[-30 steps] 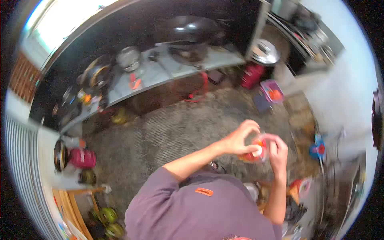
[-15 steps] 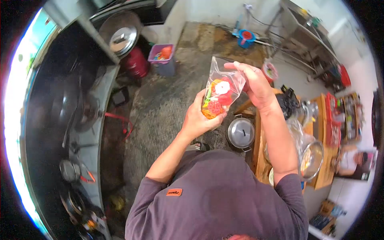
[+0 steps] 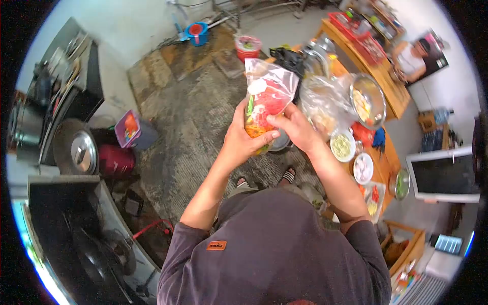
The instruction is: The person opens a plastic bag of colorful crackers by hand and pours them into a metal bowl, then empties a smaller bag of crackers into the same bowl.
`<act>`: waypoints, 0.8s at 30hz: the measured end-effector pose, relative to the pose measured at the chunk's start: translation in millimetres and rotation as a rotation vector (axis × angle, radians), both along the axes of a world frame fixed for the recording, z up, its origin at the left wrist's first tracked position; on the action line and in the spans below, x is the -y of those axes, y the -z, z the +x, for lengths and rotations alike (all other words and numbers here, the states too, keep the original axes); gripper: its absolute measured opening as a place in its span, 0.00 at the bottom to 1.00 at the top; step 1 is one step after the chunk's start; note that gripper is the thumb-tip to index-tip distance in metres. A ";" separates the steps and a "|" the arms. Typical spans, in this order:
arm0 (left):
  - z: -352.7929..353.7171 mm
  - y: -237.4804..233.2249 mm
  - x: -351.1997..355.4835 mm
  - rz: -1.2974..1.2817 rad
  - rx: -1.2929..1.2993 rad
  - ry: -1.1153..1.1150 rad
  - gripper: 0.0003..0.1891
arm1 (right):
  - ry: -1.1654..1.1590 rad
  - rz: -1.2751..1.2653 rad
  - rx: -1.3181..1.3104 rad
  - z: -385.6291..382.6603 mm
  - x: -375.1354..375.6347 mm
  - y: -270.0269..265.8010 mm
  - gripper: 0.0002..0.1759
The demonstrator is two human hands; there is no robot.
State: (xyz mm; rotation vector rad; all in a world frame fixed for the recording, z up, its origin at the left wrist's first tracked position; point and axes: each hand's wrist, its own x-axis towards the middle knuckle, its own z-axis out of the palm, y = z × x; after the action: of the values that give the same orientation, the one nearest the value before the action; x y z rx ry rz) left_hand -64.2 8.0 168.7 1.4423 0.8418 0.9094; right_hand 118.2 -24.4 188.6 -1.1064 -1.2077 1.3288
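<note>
A clear plastic bag (image 3: 269,96) is held up in front of my chest, with red, orange, white and green pieces inside. I cannot make out exactly what the pieces are. My left hand (image 3: 244,133) grips the bag's lower left side, its thumb across the front. On the lower right, my right hand (image 3: 296,127) holds the bag too, thumb pressed on its front. The bag's top end stands up above both hands. Partly hidden behind my right hand is a pot lid (image 3: 280,143), below the bag.
To the right, a wooden table (image 3: 389,152) bears a metal bowl (image 3: 378,96), white bowls (image 3: 363,169) and plastic bags. A purple bin (image 3: 134,133) and a lidded wok (image 3: 84,150) stand left. A blue bucket (image 3: 197,34) is at the back. Another person (image 3: 409,63) sits far right.
My right hand has come down from the bag's top to grip its lower right side. The view has turned right, bringing more of the table and another person into sight.
</note>
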 end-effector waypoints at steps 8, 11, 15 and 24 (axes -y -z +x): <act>56.5 7.1 19.8 0.155 0.040 0.197 0.49 | 0.337 0.057 -0.566 49.2 43.1 22.1 0.29; 76.9 13.7 31.0 0.148 0.103 0.151 0.46 | 0.342 0.074 -0.613 64.1 53.5 24.4 0.30; 95.3 15.0 46.3 0.139 0.050 0.123 0.41 | 0.316 0.023 -0.183 75.1 81.4 18.1 0.35; 169.0 28.2 84.7 0.116 -0.066 0.226 0.37 | 0.436 0.118 -0.149 142.9 126.7 40.2 0.42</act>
State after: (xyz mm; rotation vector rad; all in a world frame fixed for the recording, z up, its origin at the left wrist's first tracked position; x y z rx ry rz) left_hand 104.8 -76.6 140.5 1.6392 0.6659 0.7531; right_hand 261.1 -151.1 148.4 -1.0890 -0.8616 0.9737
